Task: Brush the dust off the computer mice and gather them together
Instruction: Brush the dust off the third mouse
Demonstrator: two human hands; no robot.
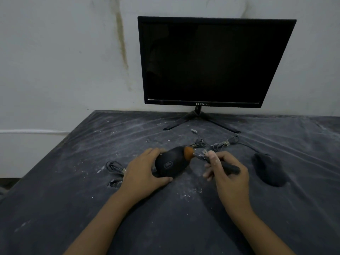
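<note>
A black computer mouse (170, 163) lies in the middle of the dusty table, and my left hand (145, 170) grips it from the left side, thumb under its near edge. My right hand (226, 172) holds a small brush by its black handle (230, 168). The brush's orange bristle head (188, 153) touches the far right end of that mouse. A second black mouse (267, 170) rests on the table to the right, apart from both hands, its thin cable running back toward the middle.
A dark monitor (211, 61) on a tripod-like stand (199, 116) stands at the back against the wall. Bundled cables (115, 169) lie left of my left hand, and more coiled cables with USB plugs (219, 143) lie behind the mice. The table's left edge (55, 148) runs diagonally.
</note>
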